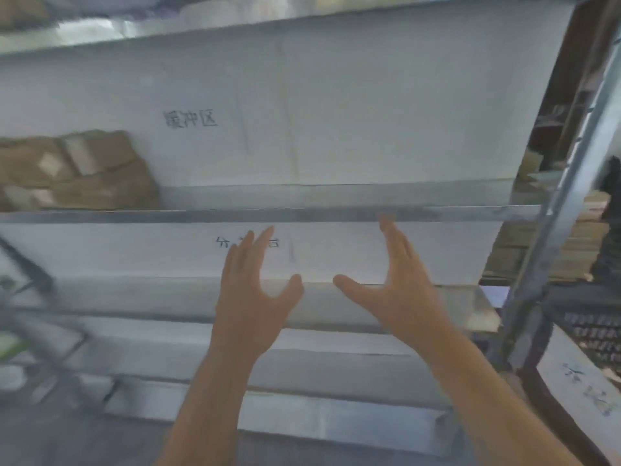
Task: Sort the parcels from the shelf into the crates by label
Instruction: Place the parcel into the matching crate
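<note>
reaching with left hand [250, 290] and right hand [400, 280] spread (empty), parcels [75, 171] well up-left

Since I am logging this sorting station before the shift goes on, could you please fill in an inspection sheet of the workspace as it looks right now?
Surface: metal shelf with white back panels; one panel bears handwritten characters.
Job's things: brown cardboard parcels piled at the left end of the shelf; no crates seen.
Clutter: nothing seen on the shelf beside the parcels.
Grippers: left hand and right hand are both raised before the shelf edge, fingers straight, palms facing each other, holding nothing.
Cables: nothing seen.
Surroundings: grey upright post at right; stacked goods behind it, blurred.
</note>
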The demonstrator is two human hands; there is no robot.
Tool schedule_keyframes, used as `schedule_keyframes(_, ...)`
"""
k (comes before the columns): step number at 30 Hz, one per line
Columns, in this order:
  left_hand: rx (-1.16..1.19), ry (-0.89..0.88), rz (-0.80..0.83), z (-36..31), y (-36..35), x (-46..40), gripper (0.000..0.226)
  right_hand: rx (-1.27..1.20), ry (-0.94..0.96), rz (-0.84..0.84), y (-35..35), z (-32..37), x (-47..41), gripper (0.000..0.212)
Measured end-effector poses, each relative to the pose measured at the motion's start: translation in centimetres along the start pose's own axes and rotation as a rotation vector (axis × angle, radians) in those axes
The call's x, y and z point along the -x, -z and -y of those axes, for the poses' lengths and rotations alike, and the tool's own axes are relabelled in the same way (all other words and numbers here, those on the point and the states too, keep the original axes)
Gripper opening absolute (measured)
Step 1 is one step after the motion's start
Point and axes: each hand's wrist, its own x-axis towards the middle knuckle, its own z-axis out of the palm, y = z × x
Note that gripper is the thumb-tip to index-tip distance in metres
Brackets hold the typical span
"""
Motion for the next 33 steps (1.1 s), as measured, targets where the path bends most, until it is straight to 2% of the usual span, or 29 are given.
schedule_keyframes(8, -0.118, 0.093, -0.139, 13.9, 17.0, -0.9, 0.077, -0.185, 0.099, 0.027, -14.4, 11.8, -3.4, 0.114)
schedule_keyframes(14, -0.122, 0.142, -0.191, 20.3, 25.0, -2.9, 0.076, -0.215, 0.147, 0.087, -22.8, 17.9, -6.0, 0.113)
schedule_keyframes(23, -0.123, 0.174, -0.265, 27.3, 29.3, -11.0, 0.074, -0.197, 0.197, 0.161, -32.5, 22.2, -14.2, 0.111)
schedule_keyframes(33, -0.233, 0.154, -0.304, 32.7, 31.0, -28.6, 0.075, -0.326, 0.291, 0.224, -41.7, 26.5, -31.8, 0.109)
